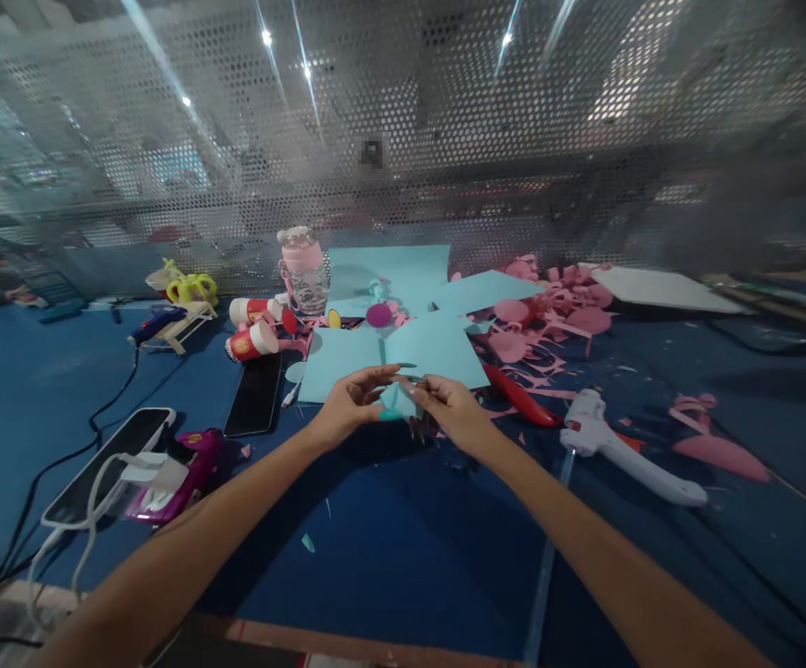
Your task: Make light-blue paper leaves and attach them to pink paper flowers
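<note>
My left hand [351, 404] and my right hand [456, 415] meet near the middle of the table. Between their fingertips is a small light-blue piece [398, 403], thin like craft foam or paper, with a brighter turquoise patch by the left thumb. Both hands pinch it, and the fingers partly cover it. Just behind the hands lie larger light-blue sheets [342, 360], one overlapping another. A white glue gun [625, 455] rests to the right of my right hand, with a long clear stick [545, 566] reaching toward the front edge. Beside the sheets lies a long red object [520, 397].
Pink cut scraps [510, 345] are heaped at the back right, near a white board [667, 288]. On the left are a black phone [254, 397], a white-edged phone [107, 468], a purple object [200, 464], red-and-white cups [255, 341], cables and a pink-topped bottle [303, 269]. Perforated metal stands behind.
</note>
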A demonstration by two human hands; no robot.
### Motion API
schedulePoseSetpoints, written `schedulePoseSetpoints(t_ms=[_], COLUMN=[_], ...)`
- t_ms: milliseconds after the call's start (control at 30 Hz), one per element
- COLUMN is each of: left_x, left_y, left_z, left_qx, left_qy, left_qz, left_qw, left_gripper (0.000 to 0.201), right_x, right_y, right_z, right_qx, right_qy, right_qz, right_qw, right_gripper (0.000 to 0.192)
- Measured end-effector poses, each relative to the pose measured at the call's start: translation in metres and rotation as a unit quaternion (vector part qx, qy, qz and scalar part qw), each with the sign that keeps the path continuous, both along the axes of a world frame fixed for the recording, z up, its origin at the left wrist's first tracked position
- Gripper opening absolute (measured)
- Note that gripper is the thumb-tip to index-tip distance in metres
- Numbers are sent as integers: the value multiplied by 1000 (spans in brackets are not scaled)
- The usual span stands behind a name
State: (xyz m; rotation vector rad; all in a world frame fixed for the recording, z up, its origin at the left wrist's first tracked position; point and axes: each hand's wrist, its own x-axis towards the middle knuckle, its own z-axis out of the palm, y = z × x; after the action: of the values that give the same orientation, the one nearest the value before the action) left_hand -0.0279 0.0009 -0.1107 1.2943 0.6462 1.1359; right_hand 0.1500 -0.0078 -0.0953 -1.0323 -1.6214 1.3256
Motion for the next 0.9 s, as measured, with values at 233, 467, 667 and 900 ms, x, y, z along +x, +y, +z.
schedulePoseSetpoints(t_ms=[233,467,667,900], left_x=[1,0,0,5], left_y=[0,1,1,-2], left_z=[-1,0,-3,3], left_qx=[-5,5,-10,-83], left_qy=[-22,-9,-19,-45], left_qz=[17,63,53,24], left_qw=[1000,998,998,995], left_gripper=[51,50,54,62], right_x=[0,-2,0,-1], right_y=[-1,-2,-4,-5], right_z=[-2,3,10,8], right_qx=[-14,-31,-39,17], right_qy=[18,41,54,42], right_qz=[-13,16,46,18], right_qw=[1000,999,997,999], right_gripper=[37,34,34,30])
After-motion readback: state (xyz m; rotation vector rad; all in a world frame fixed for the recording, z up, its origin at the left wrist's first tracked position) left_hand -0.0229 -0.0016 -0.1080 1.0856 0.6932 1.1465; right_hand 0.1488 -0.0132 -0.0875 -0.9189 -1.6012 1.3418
